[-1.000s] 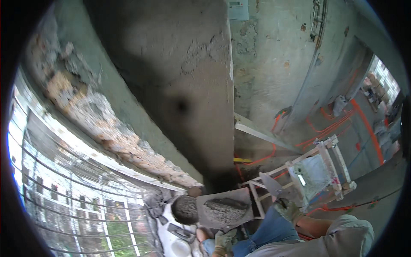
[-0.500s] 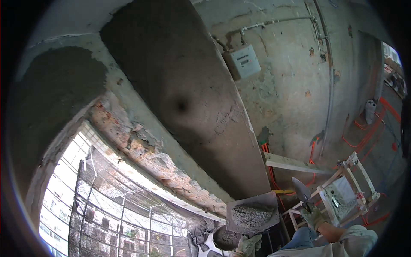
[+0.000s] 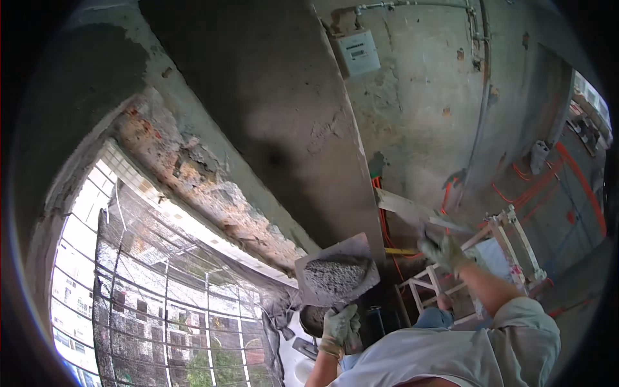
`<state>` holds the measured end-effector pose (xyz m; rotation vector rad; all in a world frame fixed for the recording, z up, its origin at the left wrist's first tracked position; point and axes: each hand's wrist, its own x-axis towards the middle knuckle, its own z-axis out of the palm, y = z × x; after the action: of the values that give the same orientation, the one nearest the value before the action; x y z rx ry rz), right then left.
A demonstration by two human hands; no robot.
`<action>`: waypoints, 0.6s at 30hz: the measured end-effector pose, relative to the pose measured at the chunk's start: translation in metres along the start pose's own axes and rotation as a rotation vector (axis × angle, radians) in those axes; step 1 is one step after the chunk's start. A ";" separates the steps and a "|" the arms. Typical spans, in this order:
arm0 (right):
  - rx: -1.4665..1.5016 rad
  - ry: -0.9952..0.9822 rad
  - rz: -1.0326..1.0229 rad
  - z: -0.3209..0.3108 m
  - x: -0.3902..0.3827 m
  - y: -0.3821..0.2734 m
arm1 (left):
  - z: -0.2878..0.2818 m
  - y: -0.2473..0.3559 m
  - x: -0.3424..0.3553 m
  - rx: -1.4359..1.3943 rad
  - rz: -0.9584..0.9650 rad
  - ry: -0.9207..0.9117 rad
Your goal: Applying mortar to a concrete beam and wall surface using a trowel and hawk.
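Left hand [image 3: 342, 326]: gloved, fingers curled tight at the near edge of the mortar board [image 3: 369, 278], apparently around its grip, though the underside is hidden.
Mortar board: tilted in the view, its far edge overlapping the foot of the dark plastered wall [image 3: 284, 109]; compared with half a second ago it stands higher against that wall, and the left forearm now shows below it. Whether it touches the wall, the picture cannot tell.
Mortar [image 3: 335, 276]: a grey, lumpy heap across the middle of the board, much as it was a moment earlier.
Bucket [image 3: 313, 315]: below the board and partly covered by it, with more grey mix inside.
Right hand [image 3: 445, 251]: gloved and blurred, lifted well above its earlier place near the knee; its fingers seem closed around the trowel [image 3: 426, 237], the separate fingers too smeared to count.
Trowel: a faint streak ahead of the right glove, apart from the board; whether its blade carries mortar cannot be told.
Wooden trestle [image 3: 521, 242]: beyond the right forearm, partly hidden by it.
Work in hand: with both load and tool raised, the pose reads as active handling rather than rest, and the heap looks well supported despite the tilt.
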<state>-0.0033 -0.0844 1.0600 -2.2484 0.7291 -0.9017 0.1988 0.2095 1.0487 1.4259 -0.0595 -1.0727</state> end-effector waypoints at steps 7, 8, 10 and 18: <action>-0.413 0.193 -0.381 -0.108 0.237 -0.083 | -0.008 -0.008 -0.009 -0.018 0.027 0.018; -0.450 0.139 -0.246 -0.118 0.261 -0.118 | -0.010 -0.012 -0.010 -0.040 0.011 0.060; -0.487 0.189 -0.271 -0.145 0.311 -0.149 | -0.009 -0.015 -0.014 -0.040 -0.003 0.054; -0.428 0.397 -0.666 -0.189 0.390 -0.198 | -0.052 -0.056 -0.008 -0.135 0.074 0.148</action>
<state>0.1492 -0.2749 1.4697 -2.7931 0.3391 -1.6732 0.1953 0.2657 0.9961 1.3664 0.0657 -0.8914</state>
